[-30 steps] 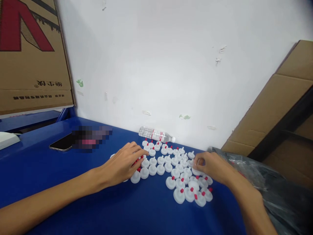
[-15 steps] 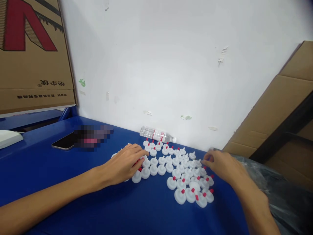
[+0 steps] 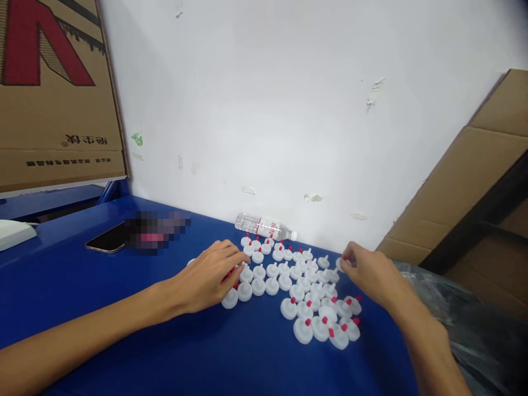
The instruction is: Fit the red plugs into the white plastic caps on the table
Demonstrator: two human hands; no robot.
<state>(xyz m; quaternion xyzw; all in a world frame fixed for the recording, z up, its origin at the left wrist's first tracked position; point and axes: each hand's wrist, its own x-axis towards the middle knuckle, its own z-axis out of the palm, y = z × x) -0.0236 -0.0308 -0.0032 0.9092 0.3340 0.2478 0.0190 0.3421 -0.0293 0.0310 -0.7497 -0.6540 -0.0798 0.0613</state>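
Note:
Many white round plastic nozzle caps (image 3: 284, 282) stand on the blue table (image 3: 247, 352), stems up. Some stems carry small red tips, others are bare. On the right side of the group, my right hand (image 3: 369, 272) pinches one white nozzle cap (image 3: 339, 264) with a red tip between thumb and fingers, just beyond its neighbours. My left hand (image 3: 212, 275) is curled low over the left end of the group. Small red tips (image 3: 232, 271) show between its thumb and fingers; the palm side is hidden, as are the pieces beneath it.
A clear plastic bottle (image 3: 266, 226) lies along the white wall behind the caps. A phone (image 3: 105, 240) rests at the left beside a pixelated patch. Cardboard (image 3: 457, 170) and dark plastic sheeting (image 3: 474, 335) border the right side; a printed carton (image 3: 61, 110) stands far left.
My right hand has closed on a red-tipped nozzle cap and shifted it slightly away from the group, toward the wall. My left hand has barely moved; its fingers have drawn in slightly.

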